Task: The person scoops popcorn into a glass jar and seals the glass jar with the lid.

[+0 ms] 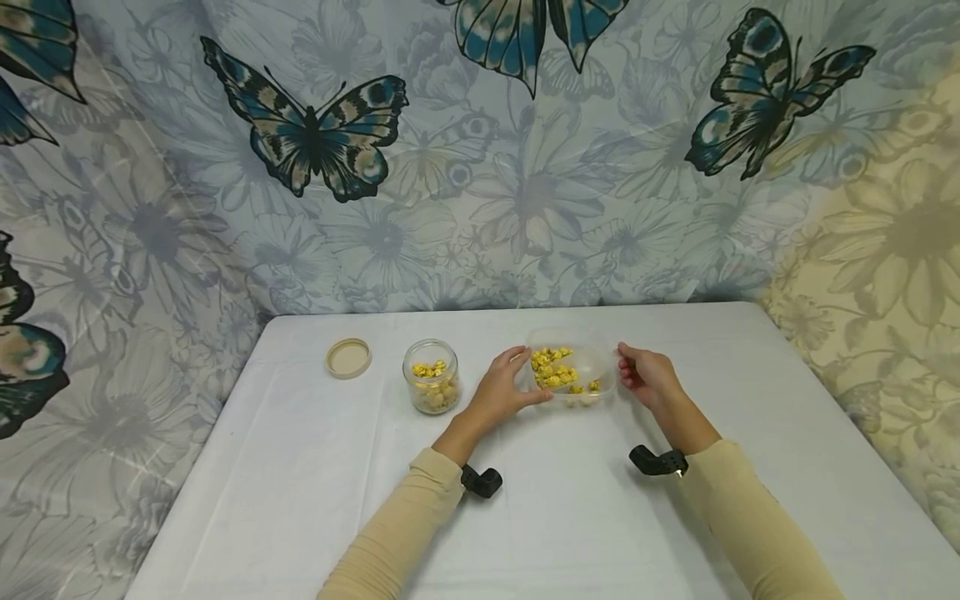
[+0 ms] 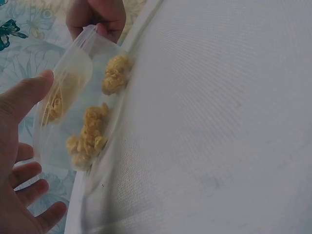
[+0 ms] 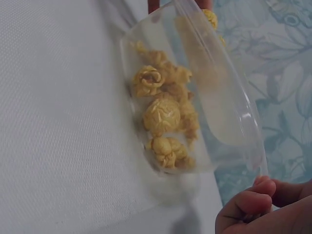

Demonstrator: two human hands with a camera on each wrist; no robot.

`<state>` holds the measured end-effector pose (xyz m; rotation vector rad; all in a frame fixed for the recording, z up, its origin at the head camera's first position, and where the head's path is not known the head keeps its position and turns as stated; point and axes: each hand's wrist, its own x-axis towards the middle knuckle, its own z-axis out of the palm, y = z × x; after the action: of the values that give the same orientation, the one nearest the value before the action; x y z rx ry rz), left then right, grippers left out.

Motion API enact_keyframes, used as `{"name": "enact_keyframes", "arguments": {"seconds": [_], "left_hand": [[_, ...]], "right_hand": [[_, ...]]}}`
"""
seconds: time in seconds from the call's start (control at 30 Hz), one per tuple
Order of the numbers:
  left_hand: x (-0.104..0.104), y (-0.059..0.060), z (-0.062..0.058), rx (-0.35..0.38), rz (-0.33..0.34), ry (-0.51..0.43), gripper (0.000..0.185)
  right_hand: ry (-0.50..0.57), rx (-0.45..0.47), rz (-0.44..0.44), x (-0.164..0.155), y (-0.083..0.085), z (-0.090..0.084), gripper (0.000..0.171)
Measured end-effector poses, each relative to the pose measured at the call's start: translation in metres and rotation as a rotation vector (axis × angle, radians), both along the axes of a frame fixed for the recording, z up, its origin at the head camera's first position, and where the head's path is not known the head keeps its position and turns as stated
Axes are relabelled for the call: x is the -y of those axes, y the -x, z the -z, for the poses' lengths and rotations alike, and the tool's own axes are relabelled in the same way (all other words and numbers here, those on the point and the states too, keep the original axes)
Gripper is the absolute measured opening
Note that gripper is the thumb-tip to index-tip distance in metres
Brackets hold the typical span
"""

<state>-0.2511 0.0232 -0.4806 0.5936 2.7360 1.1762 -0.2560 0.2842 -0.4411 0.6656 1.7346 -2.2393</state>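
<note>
Clear plastic container (image 1: 572, 370) of yellow popcorn (image 1: 552, 367) on the white table (image 1: 300, 500), right of the glass jar (image 1: 431, 376), long axis running left to right between both hands. Left hand (image 1: 504, 389) at its left end, fingers relaxed and loosely spread, thumb along the near edge. Right hand (image 1: 647, 377) at the right end, fingers curled, pinching the rim. Both equally near.

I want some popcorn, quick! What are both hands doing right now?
Left hand: open, fingers resting against the clear tub of popcorn.
Right hand: pinching the tub's rim.
</note>
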Motion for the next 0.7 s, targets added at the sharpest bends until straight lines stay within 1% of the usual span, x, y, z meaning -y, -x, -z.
{"name": "enact_keyframes", "arguments": {"seconds": [0.4, 0.7], "left_hand": [[0.0002, -0.0016, -0.0001, -0.004, -0.01, 0.008, 0.088], [-0.0002, -0.002, -0.0005, -0.011, -0.01, -0.004, 0.087]], "right_hand": [[0.038, -0.023, 0.03, -0.0038, -0.001, 0.0033, 0.032], [0.023, -0.011, 0.044, -0.0043, -0.0026, 0.0025, 0.029]]}}
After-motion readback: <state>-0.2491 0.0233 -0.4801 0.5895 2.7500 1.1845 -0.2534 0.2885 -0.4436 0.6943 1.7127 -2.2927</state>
